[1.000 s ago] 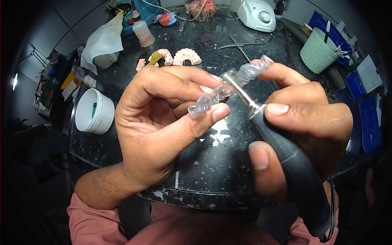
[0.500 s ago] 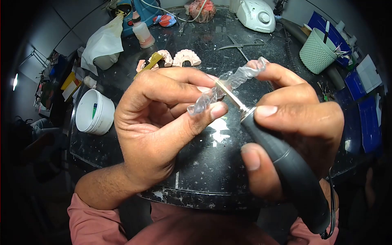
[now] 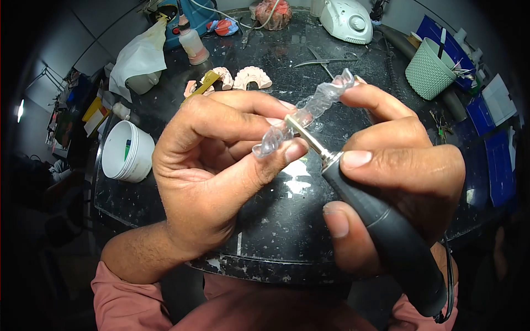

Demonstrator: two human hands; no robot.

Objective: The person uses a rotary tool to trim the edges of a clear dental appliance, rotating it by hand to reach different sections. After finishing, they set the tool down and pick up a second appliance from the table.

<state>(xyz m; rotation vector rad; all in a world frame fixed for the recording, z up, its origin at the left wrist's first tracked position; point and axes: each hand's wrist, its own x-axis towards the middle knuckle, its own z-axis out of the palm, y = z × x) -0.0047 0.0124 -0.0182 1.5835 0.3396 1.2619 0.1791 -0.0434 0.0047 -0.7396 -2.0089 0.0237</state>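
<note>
A clear dental aligner (image 3: 321,102) is pinched between the thumb and fingers of my left hand (image 3: 215,149), above the bench. My right hand (image 3: 403,160) grips a black rotary handpiece (image 3: 381,220) with a cord at its lower end. Its metal shank and pale bit (image 3: 302,131) point up and to the left, and the bit lies against or just in front of the aligner's middle; exact contact is hard to tell. One right fingertip reaches up by the aligner's far end. Pink dental models (image 3: 252,78) stand on the bench behind my left hand.
The dark bench (image 3: 276,220) carries a white tub (image 3: 144,154) at left. Behind are a bottle of pink liquid (image 3: 194,46), scissors-like forceps (image 3: 322,62) and a white control box (image 3: 346,22). A green basket (image 3: 429,70) stands at right.
The aligner's far end has tipped slightly left and up. The handpiece has shifted a little to the left with my right hand, its bit lying farther left along the aligner.
</note>
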